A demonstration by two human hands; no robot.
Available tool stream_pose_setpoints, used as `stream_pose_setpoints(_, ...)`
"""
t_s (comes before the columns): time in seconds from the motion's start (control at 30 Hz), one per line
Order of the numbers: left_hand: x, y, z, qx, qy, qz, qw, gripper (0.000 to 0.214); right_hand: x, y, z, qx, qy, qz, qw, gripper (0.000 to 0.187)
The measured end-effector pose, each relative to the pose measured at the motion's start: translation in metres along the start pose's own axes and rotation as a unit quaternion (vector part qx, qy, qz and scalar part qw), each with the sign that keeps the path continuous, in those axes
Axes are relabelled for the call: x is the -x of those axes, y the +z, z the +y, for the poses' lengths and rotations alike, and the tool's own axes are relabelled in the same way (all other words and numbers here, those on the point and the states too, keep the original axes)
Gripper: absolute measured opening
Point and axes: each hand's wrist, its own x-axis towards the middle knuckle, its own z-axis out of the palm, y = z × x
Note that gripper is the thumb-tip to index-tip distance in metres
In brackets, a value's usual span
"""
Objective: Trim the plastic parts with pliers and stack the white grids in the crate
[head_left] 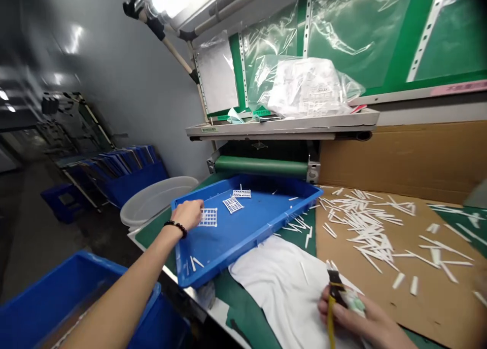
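Left hand: fingers half-curled, empty, at the edge of a white plastic lattice piece, inside a blue plastic tray. Right hand: wrapped around yellow-handled cutters. Beyond those fingers, white cloth, then loose white plastic strips on cardboard.

my left hand and forearm bare, a black beaded bracelet around the left wrist, my right hand bare too

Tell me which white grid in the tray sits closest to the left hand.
The grid beside the fingertips of the left hand; the other two lie farther along.
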Motion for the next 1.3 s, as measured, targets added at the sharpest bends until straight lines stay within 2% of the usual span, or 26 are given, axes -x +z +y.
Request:
stream_pose_setpoints(0.07, 0.023, -0.012, 0.023, 0.089, 0.067, 0.066, 0.992, 0.029, 0.008, 0.005, -0.009, -0.001, -0.006, 0.002, 1.0, 0.056)
stream_pose_setpoints(0.1, 0.037, -0.014, 0.037, 0.145, 0.115, 0.099, 0.978, 0.033, 0.012, 0.007, -0.014, 0.006, -0.011, 0.004, 1.0, 0.056)
stream_pose_setpoints(0.17, 0.069, -0.008, 0.067, 0.248, 0.198, 0.114, 0.942, 0.033, 0.019, 0.01, -0.025, 0.056, -0.02, 0.002, 0.998, 0.056)
stream_pose_setpoints(0.23, 0.098, 0.014, 0.096, 0.318, 0.231, 0.123, 0.911, 0.031, 0.025, 0.012, -0.038, 0.164, -0.026, -0.012, 0.986, 0.052)
stream_pose_setpoints(0.27, 0.11, 0.029, 0.108, 0.344, 0.23, 0.134, 0.901, 0.031, 0.028, 0.013, -0.045, 0.236, -0.029, -0.019, 0.971, 0.05)
stream_pose_setpoints(0.37, 0.135, 0.076, 0.134, 0.402, 0.202, 0.125, 0.884, 0.034, 0.033, 0.021, -0.065, 0.442, -0.028, -0.023, 0.896, 0.04)
stream_pose_setpoints(0.47, 0.143, 0.099, 0.138, 0.439, 0.19, 0.051, 0.877, 0.044, 0.036, 0.035, -0.076, 0.566, 0.0, -0.041, 0.824, 0.029)
stream_pose_setpoints(0.57, 0.143, 0.097, 0.128, 0.444, 0.246, -0.072, 0.859, 0.063, 0.036, 0.048, -0.077, 0.634, 0.031, -0.074, 0.769, 0.025)
stream_pose_setpoints(0.67, 0.138, 0.089, 0.113, 0.449, 0.282, -0.17, 0.831, 0.083, 0.037, 0.059, -0.075, 0.657, 0.065, -0.094, 0.745, 0.029)
stream_pose_setpoints(0.73, 0.136, 0.087, 0.109, 0.456, 0.262, -0.196, 0.828, 0.09, 0.038, 0.066, -0.075, 0.66, 0.094, -0.101, 0.739, 0.031)
stream_pose_setpoints(0.83, 0.14, 0.089, 0.114, 0.471, 0.208, -0.181, 0.838, 0.087, 0.038, 0.072, -0.077, 0.664, 0.125, -0.1, 0.73, 0.03)
stream_pose_setpoints(1.0, 0.152, 0.1, 0.137, 0.496, 0.125, -0.116, 0.852, 0.094, 0.032, 0.067, -0.076, 0.678, 0.118, -0.101, 0.718, 0.026)
stream_pose_setpoints(1.13, 0.154, 0.113, 0.144, 0.495, 0.133, -0.1, 0.853, 0.094, 0.024, 0.07, -0.074, 0.707, 0.142, -0.115, 0.683, 0.018)
stream_pose_setpoints(1.3, 0.152, 0.121, 0.145, 0.506, 0.15, -0.066, 0.847, 0.092, 0.014, 0.082, -0.071, 0.721, 0.122, -0.114, 0.672, 0.013)
